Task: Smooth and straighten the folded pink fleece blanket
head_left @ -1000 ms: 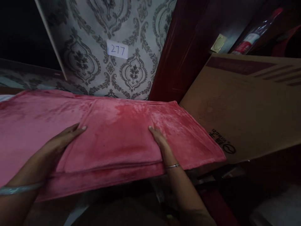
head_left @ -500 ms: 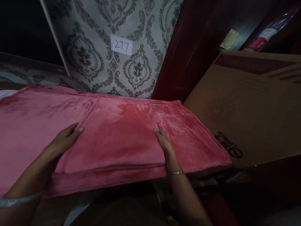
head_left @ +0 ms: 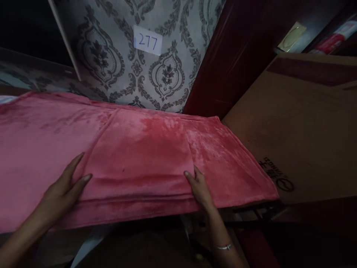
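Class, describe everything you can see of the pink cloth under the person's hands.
The pink cloth looks plush and fleecy, with a soft sheen. It lies flat, spread across the view, with a folded panel layered on top in the middle. Its right end lies beside a cardboard box. The left hand rests flat at the panel's left edge; the right hand rests at its right corner.

- The place looked like a dim room in a home, perhaps a bedroom or storeroom.
- At twelve o'clock stood a wall covered in grey damask wallpaper (head_left: 167,74), with a paper label (head_left: 147,41) reading "277" stuck on it.
- At one o'clock stood a dark red wooden door (head_left: 231,63).
- At three o'clock leaned a large cardboard box (head_left: 306,126).
- A pink plush blanket (head_left: 139,149) lay folded across the middle.
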A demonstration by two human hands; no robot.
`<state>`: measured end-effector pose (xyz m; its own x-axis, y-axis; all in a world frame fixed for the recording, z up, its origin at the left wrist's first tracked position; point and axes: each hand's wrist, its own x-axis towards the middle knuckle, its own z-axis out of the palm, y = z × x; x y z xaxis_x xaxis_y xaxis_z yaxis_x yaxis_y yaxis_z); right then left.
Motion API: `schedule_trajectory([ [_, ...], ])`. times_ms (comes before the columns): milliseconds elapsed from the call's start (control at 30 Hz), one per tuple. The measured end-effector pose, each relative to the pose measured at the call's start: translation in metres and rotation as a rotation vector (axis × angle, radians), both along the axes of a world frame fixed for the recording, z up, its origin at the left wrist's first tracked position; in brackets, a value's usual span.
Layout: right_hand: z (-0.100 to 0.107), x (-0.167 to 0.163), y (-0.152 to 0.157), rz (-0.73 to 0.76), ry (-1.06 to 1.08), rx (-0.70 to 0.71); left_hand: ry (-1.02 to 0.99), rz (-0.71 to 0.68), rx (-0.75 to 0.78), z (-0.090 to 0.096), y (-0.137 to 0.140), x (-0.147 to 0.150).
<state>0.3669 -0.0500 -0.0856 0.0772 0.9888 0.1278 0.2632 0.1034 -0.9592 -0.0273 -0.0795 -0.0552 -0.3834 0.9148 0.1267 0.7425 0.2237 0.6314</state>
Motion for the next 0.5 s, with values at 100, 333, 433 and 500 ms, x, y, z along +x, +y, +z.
schedule_trajectory([
  [100, -0.003, 0.004, 0.002, -0.008, 0.032, 0.012, -0.112, -0.056, 0.032, -0.005, -0.002, -0.013],
  [333, -0.005, 0.013, -0.004, 0.018, 0.055, -0.078, -0.162, -0.069, -0.104, -0.005, -0.005, -0.029],
  [433, -0.01, 0.015, -0.011, -0.043, 0.002, -0.052, -0.178, -0.05, -0.12, -0.002, -0.009, -0.024],
  [500, -0.013, 0.016, -0.016, -0.058, -0.015, -0.015, -0.187, -0.057, -0.099, -0.001, -0.012, -0.022],
])
